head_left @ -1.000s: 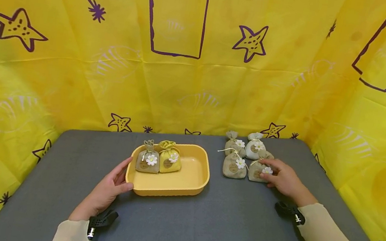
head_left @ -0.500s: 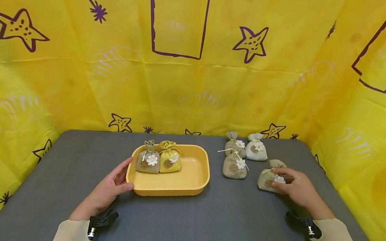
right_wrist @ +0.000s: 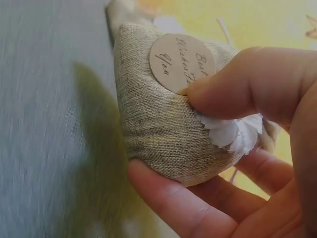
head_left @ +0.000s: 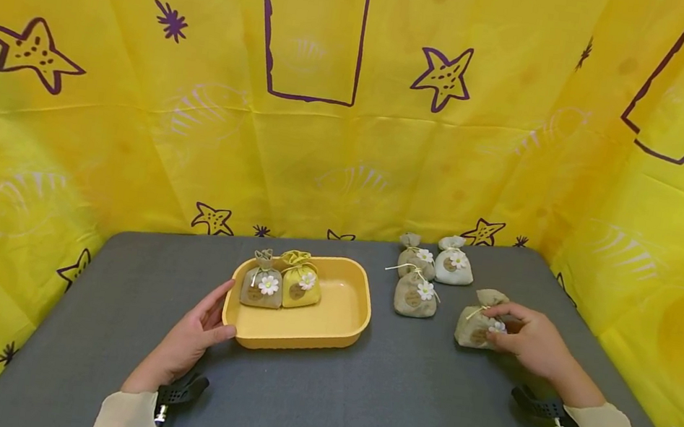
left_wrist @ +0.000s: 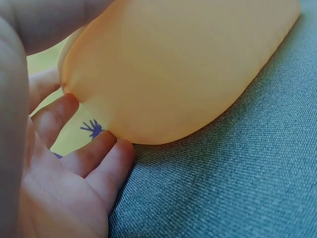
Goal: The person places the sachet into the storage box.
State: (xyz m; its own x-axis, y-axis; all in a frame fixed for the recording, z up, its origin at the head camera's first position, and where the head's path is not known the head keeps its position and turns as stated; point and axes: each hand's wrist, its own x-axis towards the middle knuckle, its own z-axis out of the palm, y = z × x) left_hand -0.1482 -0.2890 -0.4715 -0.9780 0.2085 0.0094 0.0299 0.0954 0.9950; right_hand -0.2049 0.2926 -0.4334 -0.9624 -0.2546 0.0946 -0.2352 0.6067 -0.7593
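Note:
My right hand [head_left: 537,343] pinches a beige drawstring sachet [head_left: 472,328] at the right of the table. In the right wrist view, the thumb presses the sachet [right_wrist: 163,129] beside its round paper tag [right_wrist: 171,62] and white flower [right_wrist: 233,133], with fingers beneath; a shadow lies on the cloth beside it. My left hand [head_left: 187,337] rests against the left end of a yellow tray [head_left: 297,342], fingertips touching its outer wall in the left wrist view. Inside the tray, a grey-brown sachet [head_left: 253,296] and a yellow sachet [head_left: 294,292] stand side by side at the left.
Two more beige sachets, a front one [head_left: 413,302] and a back one [head_left: 408,258], and a white sachet [head_left: 461,274] sit close together right of the tray. Yellow printed cloth [head_left: 296,163] hangs behind and beside the grey table [head_left: 314,414].
My right hand has pulled the beige sachet out of the group, rightward and toward me, and tilted it. The left hand and tray stay in place.

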